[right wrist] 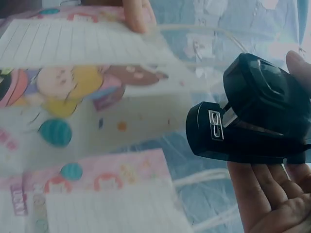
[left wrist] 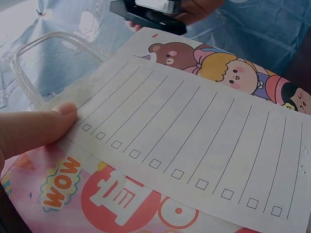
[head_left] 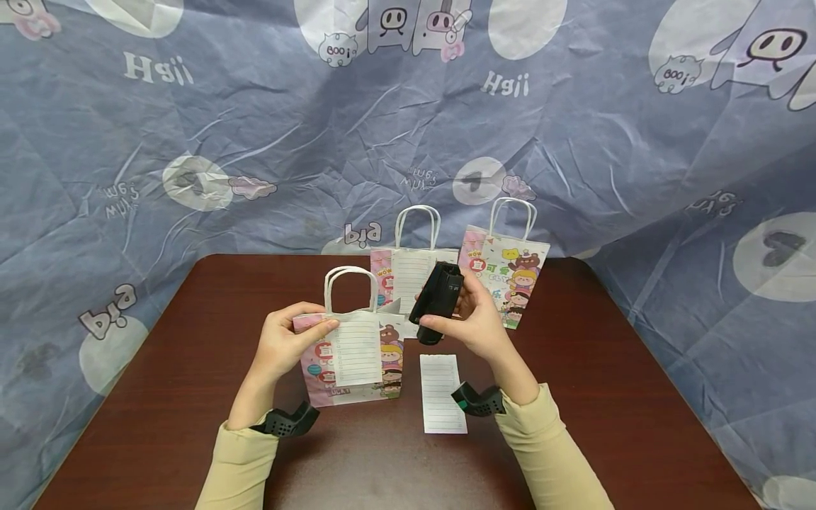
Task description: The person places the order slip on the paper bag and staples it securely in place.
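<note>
My left hand [head_left: 280,343] pinches the top edge of a pink and white paper gift bag [head_left: 392,365], thumb in front. Under that thumb a lined paper slip [head_left: 358,354] with a row of small checkboxes lies flat against the bag's front. To the right of the bag, my right hand [head_left: 478,322] grips a black stapler [head_left: 438,297], held up in the air. In the right wrist view the stapler [right wrist: 267,102] shows its metal plate between parted jaws, with no paper between them. The stapler is apart from the bag.
Behind stand two similar gift bags; the middle one [head_left: 382,265] carries a lined slip [head_left: 413,273], and the right one [head_left: 503,273] shows its printed front. Another lined slip [head_left: 441,397] lies on the brown table [head_left: 574,425]. A blue patterned cloth [head_left: 268,142] hangs behind.
</note>
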`<action>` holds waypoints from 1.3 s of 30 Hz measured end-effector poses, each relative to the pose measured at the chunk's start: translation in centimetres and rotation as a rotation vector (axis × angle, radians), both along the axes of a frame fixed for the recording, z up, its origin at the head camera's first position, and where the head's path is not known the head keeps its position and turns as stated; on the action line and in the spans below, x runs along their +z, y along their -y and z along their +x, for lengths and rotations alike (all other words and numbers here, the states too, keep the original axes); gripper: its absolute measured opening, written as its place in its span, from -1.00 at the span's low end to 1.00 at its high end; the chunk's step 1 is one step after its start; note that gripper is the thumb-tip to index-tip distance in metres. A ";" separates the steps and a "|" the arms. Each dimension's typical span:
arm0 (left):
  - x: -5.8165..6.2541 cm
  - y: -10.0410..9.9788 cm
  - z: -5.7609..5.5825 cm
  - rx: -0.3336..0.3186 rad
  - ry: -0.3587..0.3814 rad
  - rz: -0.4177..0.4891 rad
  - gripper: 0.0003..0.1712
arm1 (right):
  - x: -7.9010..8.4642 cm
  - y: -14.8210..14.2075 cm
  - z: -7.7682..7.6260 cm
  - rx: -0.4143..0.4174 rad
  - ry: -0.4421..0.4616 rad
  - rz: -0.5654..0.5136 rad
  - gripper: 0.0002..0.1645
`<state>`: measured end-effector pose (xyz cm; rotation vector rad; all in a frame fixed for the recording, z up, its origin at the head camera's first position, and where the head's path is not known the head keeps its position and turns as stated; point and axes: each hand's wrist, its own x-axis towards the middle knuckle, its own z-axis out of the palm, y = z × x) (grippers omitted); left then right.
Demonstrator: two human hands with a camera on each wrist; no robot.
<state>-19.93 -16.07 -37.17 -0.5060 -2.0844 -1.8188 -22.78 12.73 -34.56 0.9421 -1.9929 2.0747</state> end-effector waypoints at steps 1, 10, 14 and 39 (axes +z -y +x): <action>0.0 0.0 0.0 0.000 -0.004 0.000 -0.86 | 0.2 0.3 0.0 0.005 -0.006 0.004 -0.22; 0.1 -0.1 0.0 -0.013 -0.010 0.017 -0.86 | 1.8 2.2 0.2 -0.034 -0.150 0.035 -0.21; 0.1 -0.1 -0.1 -0.010 -0.003 0.015 -0.86 | 2.7 3.0 0.4 -0.005 -0.193 0.016 -0.18; 0.0 0.1 0.0 -0.033 -0.059 0.006 -0.88 | 3.7 9.0 0.3 0.067 -0.112 0.221 -0.26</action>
